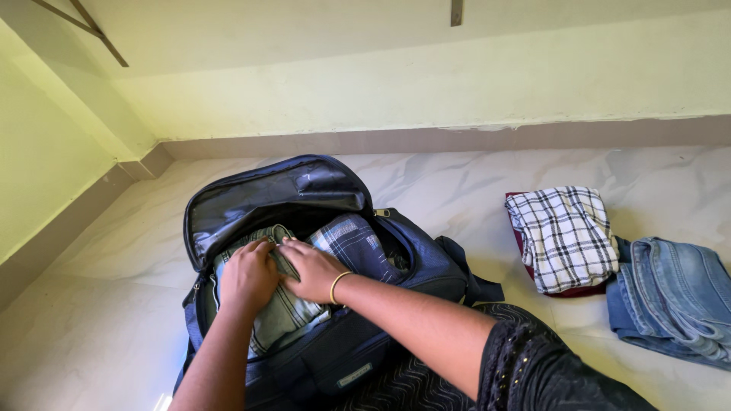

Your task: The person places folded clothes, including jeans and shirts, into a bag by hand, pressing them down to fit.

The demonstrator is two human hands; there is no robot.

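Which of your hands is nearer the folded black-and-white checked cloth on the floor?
The right hand. It presses the clothes in the backpack, on the side toward the checked cloth. The left hand lies just beyond it, farther away. Neither touches the cloth.

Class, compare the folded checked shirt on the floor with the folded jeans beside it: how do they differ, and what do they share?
The checked shirt is white with dark checks; the jeans are plain faded blue denim. The checked shirt rests on a dark red garment; the jeans lie directly on the floor. The jeans stack looks wider and runs out of frame. Both are folded, lying outside the backpack, untouched by either hand.
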